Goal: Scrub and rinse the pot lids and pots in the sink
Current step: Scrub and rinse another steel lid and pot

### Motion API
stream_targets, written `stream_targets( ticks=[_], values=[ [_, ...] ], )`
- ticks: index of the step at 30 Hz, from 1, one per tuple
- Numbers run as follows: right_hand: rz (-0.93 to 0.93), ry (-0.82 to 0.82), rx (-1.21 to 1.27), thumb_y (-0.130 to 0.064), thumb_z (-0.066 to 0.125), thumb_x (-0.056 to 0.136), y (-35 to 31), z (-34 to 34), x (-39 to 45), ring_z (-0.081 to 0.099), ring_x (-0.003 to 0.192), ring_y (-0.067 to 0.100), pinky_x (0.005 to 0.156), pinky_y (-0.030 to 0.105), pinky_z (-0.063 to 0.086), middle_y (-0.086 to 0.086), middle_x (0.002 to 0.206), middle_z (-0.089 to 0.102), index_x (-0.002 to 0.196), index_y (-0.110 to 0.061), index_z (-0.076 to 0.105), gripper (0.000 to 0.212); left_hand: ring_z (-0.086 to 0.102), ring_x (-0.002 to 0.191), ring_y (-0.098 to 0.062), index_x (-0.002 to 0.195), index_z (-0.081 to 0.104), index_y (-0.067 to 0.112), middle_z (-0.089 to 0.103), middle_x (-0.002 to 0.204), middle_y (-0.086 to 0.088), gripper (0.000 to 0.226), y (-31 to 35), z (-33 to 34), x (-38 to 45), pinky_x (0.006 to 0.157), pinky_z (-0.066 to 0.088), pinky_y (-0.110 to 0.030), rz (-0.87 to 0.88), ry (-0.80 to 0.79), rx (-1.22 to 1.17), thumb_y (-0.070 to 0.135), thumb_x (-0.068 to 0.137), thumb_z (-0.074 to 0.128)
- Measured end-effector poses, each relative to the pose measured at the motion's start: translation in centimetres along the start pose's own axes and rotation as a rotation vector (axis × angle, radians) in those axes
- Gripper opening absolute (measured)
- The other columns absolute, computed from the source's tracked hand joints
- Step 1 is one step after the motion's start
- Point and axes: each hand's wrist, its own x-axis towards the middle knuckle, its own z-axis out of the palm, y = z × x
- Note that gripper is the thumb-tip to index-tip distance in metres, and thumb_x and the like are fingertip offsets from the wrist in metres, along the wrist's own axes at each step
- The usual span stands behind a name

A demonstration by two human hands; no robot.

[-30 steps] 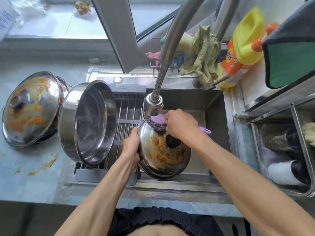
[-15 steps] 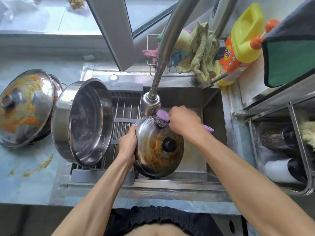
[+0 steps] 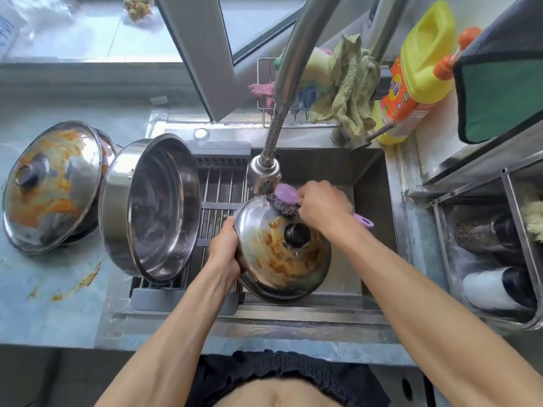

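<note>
A steel pot lid (image 3: pixel 282 259) with a black knob and orange smears is tilted over the sink (image 3: pixel 373 201). My left hand (image 3: pixel 224 251) grips its left rim. My right hand (image 3: pixel 321 205) holds a purple-handled steel-wool scrubber (image 3: pixel 283 199) against the lid's upper edge, right under the faucet head (image 3: pixel 263 174), where water runs. A clean-looking steel pot (image 3: pixel 152 207) leans on its side on the drying rack (image 3: pixel 217 195). On the left counter sits another lid (image 3: pixel 53 186), smeared orange, atop a pot that is mostly hidden.
A yellow detergent jug (image 3: pixel 417 71) and green cloth (image 3: pixel 349 89) stand behind the sink beside a wire caddy (image 3: pixel 264 83). A metal bin (image 3: pixel 484 254) with utensils is at the right. Orange smears (image 3: pixel 79 283) mark the left counter.
The scrubber has stayed at the lid's top edge with small strokes. The lid's upper left part now looks cleaner than a second ago. My left hand keeps its hold.
</note>
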Motion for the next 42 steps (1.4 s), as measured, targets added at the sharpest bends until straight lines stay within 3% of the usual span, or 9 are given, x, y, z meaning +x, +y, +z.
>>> stream_targets(
  ticks=[3,6,12,15,19,24,27,32,42],
  values=[
    [-0.102,-0.050,0.022,-0.014,0.054,0.085,-0.4,0.2,-0.8,0.059,0.073,0.035,0.062,0.034,0.039,0.003,0.073,0.056,0.070,-0.018,0.055,0.015,0.073,0.061,-0.022,0.082,0.074,0.017,0.076,0.073,-0.005,0.023,0.4,-0.3,0.3,0.070,0.060,-0.040,0.009,-0.006,0.019,0.036,0.093,0.067],
    [0.049,-0.047,0.048,-0.016,0.054,0.083,1.8,-0.6,0.5,0.065,0.081,0.036,0.065,0.035,0.046,0.005,0.082,0.063,0.084,-0.021,0.066,0.013,0.071,0.060,-0.021,0.073,0.073,0.021,0.074,0.071,-0.002,0.021,0.8,-1.0,0.6,0.073,0.061,-0.042,0.002,-0.016,0.013,0.033,0.090,0.069],
    [-0.038,-0.077,0.102,-0.021,0.054,0.090,1.3,0.1,0.1,0.063,0.074,0.030,0.064,0.035,0.048,0.001,0.077,0.063,0.073,-0.022,0.062,0.019,0.066,0.053,-0.017,0.072,0.067,0.020,0.068,0.066,0.000,0.021,1.7,-1.5,1.0,0.052,0.059,-0.032,0.005,-0.023,-0.013,0.023,0.092,0.065],
    [0.107,-0.033,0.132,-0.027,0.054,0.089,3.1,-0.3,1.4,0.065,0.087,0.036,0.072,0.039,0.052,0.005,0.090,0.065,0.091,-0.024,0.068,0.015,0.067,0.056,-0.019,0.070,0.067,0.021,0.069,0.069,-0.001,0.021,2.0,-2.1,1.0,0.057,0.060,-0.034,0.014,-0.034,-0.016,0.026,0.091,0.067],
    [-0.044,-0.103,0.116,-0.027,0.053,0.092,2.5,0.1,0.4,0.062,0.080,0.033,0.067,0.037,0.049,0.000,0.086,0.064,0.082,-0.028,0.066,0.016,0.071,0.070,-0.025,0.075,0.074,0.020,0.075,0.082,-0.004,0.018,2.1,-2.3,1.2,0.073,0.062,-0.044,0.029,-0.024,0.016,0.032,0.088,0.069],
    [0.095,-0.059,0.103,-0.025,0.052,0.091,3.6,-0.1,0.9,0.065,0.088,0.037,0.072,0.038,0.051,0.008,0.094,0.066,0.086,-0.022,0.066,0.015,0.068,0.075,-0.024,0.074,0.070,0.022,0.071,0.081,-0.002,0.018,1.7,-2.7,1.5,0.076,0.060,-0.042,0.001,-0.086,0.002,0.033,0.088,0.068],
    [0.002,-0.102,0.121,-0.027,0.053,0.094,3.1,0.3,0.0,0.062,0.077,0.032,0.065,0.035,0.048,0.002,0.080,0.062,0.070,-0.026,0.060,0.024,0.070,0.085,-0.027,0.084,0.072,0.020,0.073,0.096,-0.006,0.018,1.7,-3.4,1.4,0.081,0.060,-0.048,-0.029,-0.095,-0.026,0.037,0.086,0.067],
    [0.122,-0.019,0.136,-0.025,0.051,0.092,3.4,1.4,-0.5,0.064,0.089,0.036,0.071,0.037,0.050,0.010,0.093,0.066,0.096,-0.019,0.068,0.019,0.070,0.112,-0.034,0.130,0.068,0.012,0.071,0.127,-0.011,0.056,1.7,-3.2,0.9,0.092,0.055,-0.061,-0.025,-0.056,-0.064,0.039,0.081,0.070],
    [0.101,0.007,0.255,-0.018,0.053,0.090,3.3,2.7,-2.7,0.059,0.076,0.037,0.060,0.034,0.041,0.008,0.076,0.063,0.074,-0.021,0.062,0.019,0.075,0.101,-0.028,0.107,0.074,0.025,0.077,0.114,-0.004,0.030,2.5,-2.4,0.9,0.089,0.058,-0.058,0.066,0.009,-0.182,0.042,0.085,0.065]
  ],
)
